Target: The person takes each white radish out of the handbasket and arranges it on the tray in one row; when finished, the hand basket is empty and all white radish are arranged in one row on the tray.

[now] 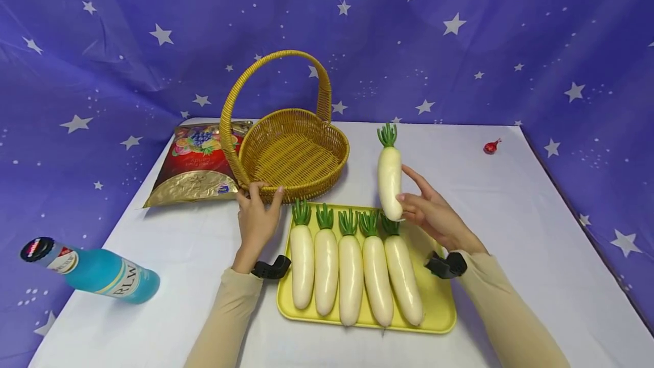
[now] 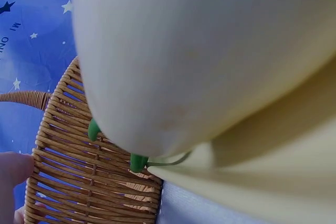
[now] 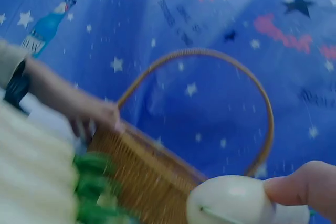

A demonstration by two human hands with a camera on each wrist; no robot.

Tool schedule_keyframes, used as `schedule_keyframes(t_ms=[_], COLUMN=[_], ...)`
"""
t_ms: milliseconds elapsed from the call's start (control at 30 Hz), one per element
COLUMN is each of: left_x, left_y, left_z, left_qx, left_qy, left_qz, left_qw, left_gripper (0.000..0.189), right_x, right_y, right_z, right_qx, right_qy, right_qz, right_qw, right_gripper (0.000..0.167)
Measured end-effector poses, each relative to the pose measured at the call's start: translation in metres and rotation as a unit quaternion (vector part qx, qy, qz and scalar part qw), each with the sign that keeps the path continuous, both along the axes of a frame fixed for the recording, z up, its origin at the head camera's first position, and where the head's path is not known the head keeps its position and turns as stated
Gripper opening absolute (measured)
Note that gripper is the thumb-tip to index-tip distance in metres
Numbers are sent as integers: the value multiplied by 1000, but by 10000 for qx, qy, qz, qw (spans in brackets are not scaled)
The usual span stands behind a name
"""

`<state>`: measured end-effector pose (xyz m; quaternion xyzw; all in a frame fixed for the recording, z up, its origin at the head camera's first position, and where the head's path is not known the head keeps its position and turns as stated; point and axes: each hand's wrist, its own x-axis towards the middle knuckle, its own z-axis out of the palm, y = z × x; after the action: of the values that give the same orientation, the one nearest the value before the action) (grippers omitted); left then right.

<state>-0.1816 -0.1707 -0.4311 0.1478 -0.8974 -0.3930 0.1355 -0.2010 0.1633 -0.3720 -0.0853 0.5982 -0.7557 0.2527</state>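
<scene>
My right hand (image 1: 434, 212) holds a white radish (image 1: 390, 180) with green leaf stubs, raised above the far right part of the yellow tray (image 1: 434, 305). The leaves point away from me; its rounded end shows close up beside a finger in the right wrist view. Several more white radishes (image 1: 351, 283) lie side by side on the tray. At the near left rim of the woven basket (image 1: 293, 158), my left hand (image 1: 258, 217) grips the edge with its fingertips. A radish (image 2: 157, 66) fills much of the left wrist view and hides part of the basket.
Left of the basket lies a red and gold candy bag (image 1: 199, 163). A blue bottle (image 1: 109, 274) with a black cap stands at the table's left side. One small red wrapped candy (image 1: 491, 146) is near the far right corner. A starry blue cloth (image 1: 409, 44) hangs behind the table.
</scene>
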Motion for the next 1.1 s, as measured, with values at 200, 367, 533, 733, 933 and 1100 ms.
schedule_keyframes(t_ms=[200, 367, 533, 733, 933, 1100], left_x=[0, 0, -1, 0, 2, 2], left_y=[1, 1, 1, 1, 0, 0], left_z=[0, 0, 0, 0, 2, 3], left_qx=[-3, -16, -1, 28, 62, 14], left_qy=[8, 13, 33, -54, -92, -125], left_qz=[8, 54, 114, 124, 139, 35], left_qw=[10000, 10000, 9999, 9999, 9998, 9999], left_gripper=[56, 54, 54, 56, 57, 57], right_x=[42, 80, 104, 117, 118, 117], right_y=[46, 66, 70, 68, 65, 64], right_z=[-37, -45, -44, -40, -38, -33], right_qx=[977, 1837, 2259, 3011, 3859, 4546], right_qy=[2, -204, -205, 1, 1248, 2359], right_qz=[108, 278, 416, 356, 524, 461], right_qw=[9952, 9824, 9730, 9529, 9125, 8577], right_gripper=[71, 71, 74, 78, 77, 70])
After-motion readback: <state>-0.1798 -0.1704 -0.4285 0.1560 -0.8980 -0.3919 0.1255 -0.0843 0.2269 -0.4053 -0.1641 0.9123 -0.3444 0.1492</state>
